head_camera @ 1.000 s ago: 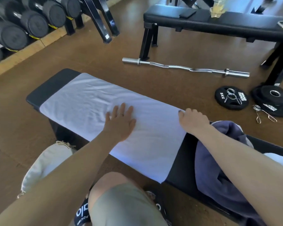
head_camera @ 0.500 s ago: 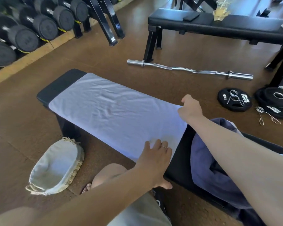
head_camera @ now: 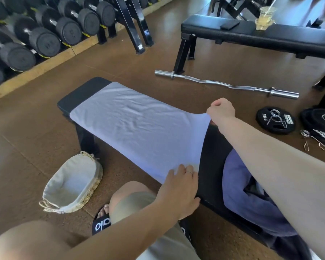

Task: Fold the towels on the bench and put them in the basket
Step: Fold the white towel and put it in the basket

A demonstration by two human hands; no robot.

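Nearest, left hand (head_camera: pixel 178 186): the near right corner of the white towel (head_camera: pixel 139 126) is taken in its grip, ready for a fold.
Right hand (head_camera: pixel 221 110): the far right corner is pinched and lifted clear of the tabletop (head_camera: pixel 77 96).
Towel: otherwise spread flat along the tabletop.
Purple towel (head_camera: pixel 238 186): heaped under the right forearm, unfolded.
Basket (head_camera: pixel 71 182): set on the floor beside the knee, within reach.
Beyond: a curl bar (head_camera: pixel 227 84) and weight plates (head_camera: pixel 276 120) are left on the floor, clear of the work.

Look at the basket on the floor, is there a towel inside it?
No, the basket shows only its bare cloth lining, while the white towel lies spread on the bench.
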